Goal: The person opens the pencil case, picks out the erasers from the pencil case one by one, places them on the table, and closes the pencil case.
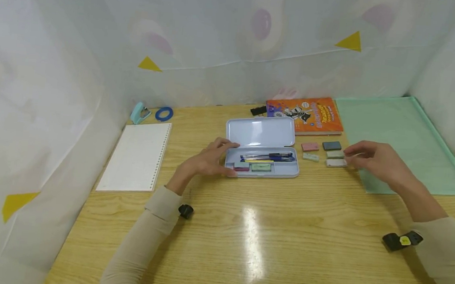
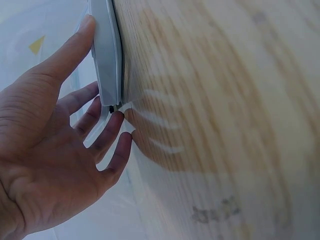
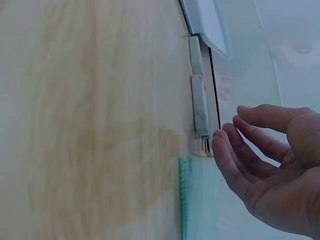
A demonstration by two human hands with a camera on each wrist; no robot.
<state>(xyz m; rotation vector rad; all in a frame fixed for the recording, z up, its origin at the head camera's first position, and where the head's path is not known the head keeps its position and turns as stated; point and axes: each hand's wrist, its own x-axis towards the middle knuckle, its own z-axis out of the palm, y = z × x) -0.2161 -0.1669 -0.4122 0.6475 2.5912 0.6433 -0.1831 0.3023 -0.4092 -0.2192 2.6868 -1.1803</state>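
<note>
Lying open toward the far edge of the table (image 1: 303,246), about midway along it, the pale blue pencil case (image 1: 285,169) has its lid (image 1: 260,131) tipped back. The left hand (image 1: 210,158) holds its left end, thumb at the near side, forefinger reaching to the hinge side, the other fingers spread. Inside I see pens (image 1: 268,157) along the back, with a pink-and-blue block (image 1: 241,166) and a green block (image 1: 261,167) in front.

Five more little blocks, like erasers, lie between the case and the table's right side: a pink block (image 1: 310,146), a dark grey block (image 1: 332,145), a whitish block (image 1: 336,162) and two pale green ones. The right hand (image 1: 378,160) hovers by the right-hand blocks, half open, fingers loosely curved, thumb apart, nothing visible in its grasp; whether a fingertip touches one, I cannot tell.

An orange book (image 1: 310,115) sits at the far edge, a green mat (image 1: 412,143) covers the far right corner, a notebook (image 1: 136,157) lies along the left edge, and a teal stapler (image 1: 137,113) and blue ring (image 1: 164,114) occupy the far left corner.
</note>
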